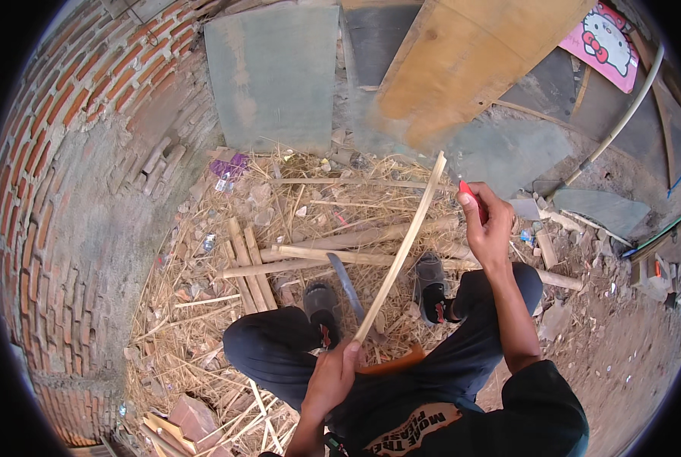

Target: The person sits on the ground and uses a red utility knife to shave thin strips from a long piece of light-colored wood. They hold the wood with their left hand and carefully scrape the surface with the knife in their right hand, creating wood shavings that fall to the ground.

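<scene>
Bamboo strip (404, 254) is gripped at its near end by the left hand (333, 378), seemingly for steadiness; beside its far end, a red-handled knife (464, 187) is clasped by the right hand (490, 228).

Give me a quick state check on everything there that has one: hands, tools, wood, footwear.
Left hand: closed around the wood strip's near end.
Right hand: closed around the red-handled tool.
Wood strip: held slanting, far end raised to the right.
Red-handled tool: gripped, mostly hidden.
Long blade: bare, between the feet, not in hand.
Sandals: worn on both feet.
Straw: scattered loosely.
</scene>
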A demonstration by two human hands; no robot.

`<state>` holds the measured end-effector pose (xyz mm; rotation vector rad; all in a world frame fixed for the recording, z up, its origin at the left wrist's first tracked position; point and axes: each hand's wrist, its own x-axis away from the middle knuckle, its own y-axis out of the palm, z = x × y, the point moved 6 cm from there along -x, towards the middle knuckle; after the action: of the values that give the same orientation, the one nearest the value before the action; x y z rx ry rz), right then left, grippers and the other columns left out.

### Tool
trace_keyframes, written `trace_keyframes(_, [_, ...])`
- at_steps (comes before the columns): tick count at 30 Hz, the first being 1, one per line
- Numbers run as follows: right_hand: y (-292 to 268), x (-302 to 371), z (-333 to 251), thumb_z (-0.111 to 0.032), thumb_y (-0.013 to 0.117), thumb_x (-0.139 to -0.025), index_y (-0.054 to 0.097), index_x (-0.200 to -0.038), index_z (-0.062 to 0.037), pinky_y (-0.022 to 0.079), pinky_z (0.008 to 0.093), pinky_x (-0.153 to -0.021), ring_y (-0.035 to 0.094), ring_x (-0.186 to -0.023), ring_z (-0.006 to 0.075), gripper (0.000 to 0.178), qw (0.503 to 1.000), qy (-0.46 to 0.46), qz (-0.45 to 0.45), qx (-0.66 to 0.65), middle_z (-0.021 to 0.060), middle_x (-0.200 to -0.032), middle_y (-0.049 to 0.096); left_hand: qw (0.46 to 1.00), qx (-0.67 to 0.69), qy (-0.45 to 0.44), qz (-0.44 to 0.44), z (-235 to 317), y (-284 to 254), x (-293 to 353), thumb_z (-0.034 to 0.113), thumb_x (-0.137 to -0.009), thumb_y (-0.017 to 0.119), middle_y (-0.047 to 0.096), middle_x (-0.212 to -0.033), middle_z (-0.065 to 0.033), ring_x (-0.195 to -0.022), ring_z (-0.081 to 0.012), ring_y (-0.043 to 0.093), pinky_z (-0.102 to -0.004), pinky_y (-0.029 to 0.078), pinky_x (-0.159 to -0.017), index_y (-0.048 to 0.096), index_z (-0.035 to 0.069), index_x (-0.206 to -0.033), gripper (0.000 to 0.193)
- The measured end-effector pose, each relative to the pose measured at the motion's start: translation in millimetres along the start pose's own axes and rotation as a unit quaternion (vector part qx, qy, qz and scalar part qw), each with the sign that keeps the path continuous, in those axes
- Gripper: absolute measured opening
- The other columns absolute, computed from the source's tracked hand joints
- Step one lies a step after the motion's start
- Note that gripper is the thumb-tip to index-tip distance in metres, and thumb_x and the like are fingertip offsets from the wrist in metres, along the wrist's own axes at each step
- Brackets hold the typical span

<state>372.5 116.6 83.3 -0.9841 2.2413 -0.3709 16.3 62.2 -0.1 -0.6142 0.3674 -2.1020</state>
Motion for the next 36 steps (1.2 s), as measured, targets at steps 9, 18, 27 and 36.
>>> trace_keyframes(9, [68.5, 114.2, -54.4, -0.016, 0.085, -0.089, 0.076, -0.108, -0.0019, 0.058, 0.0359, -0.061, 0.075, -0.072, 0.0294, 0.025, 0.956, -0.177, -0.214, -0.098, 0.0144, -0.092, 0.077, 0.992, 0.011, 0.086, 0.094, 35.3, -8.9, -35.2, 0.032, -0.119, 0.039, 0.054, -0.065, -0.0132, -0.056, -0.0303, 0.057, -0.0431, 0.045, -0.06, 0.06, -0.002, -0.097, 0.046])
trace_keyframes(18, [69.5, 111.2, -61.6, -0.026, 0.086, -0.09, 0.079, -0.107, -0.0094, 0.057, 0.0362, -0.058, 0.074, -0.067, 0.0266, 0.025, 0.956, -0.195, -0.201, -0.091, 0.0075, -0.087, 0.077, 0.99, -0.012, 0.077, 0.114, 48.7, -6.1, -37.3, 0.028, -0.117, 0.045, 0.064, -0.072, -0.0243, -0.07, -0.049, 0.066, -0.0562, 0.047, -0.066, 0.061, -0.002, -0.112, 0.034])
trace_keyframes(27, [62.2, 93.0, -53.7, -0.018, 0.088, -0.084, 0.079, -0.103, -0.0073, 0.056, 0.034, -0.058, 0.073, -0.066, 0.0237, 0.023, 0.958, -0.219, -0.174, -0.058, 0.0076, -0.086, 0.077, 0.991, -0.037, 0.062, 0.115, 50.4, -8.5, -30.8, 0.03, -0.119, 0.038, 0.055, -0.064, -0.0193, -0.06, -0.0436, 0.062, -0.0498, 0.045, -0.06, 0.059, -0.001, -0.095, 0.044])
trace_keyframes(36, [40.6, 33.5, -20.6, -0.019, 0.084, -0.09, 0.08, -0.112, -0.0042, 0.06, 0.0341, -0.067, 0.076, -0.072, 0.0276, 0.027, 0.984, -0.16, -0.07, -0.036, 0.0151, -0.091, 0.079, 0.996, -0.036, 0.024, 0.08, 33.4, -3.7, -6.1, 0.029, -0.117, 0.044, 0.058, -0.067, -0.0228, -0.067, -0.0494, 0.063, -0.054, 0.048, -0.064, 0.061, -0.001, -0.103, 0.037])
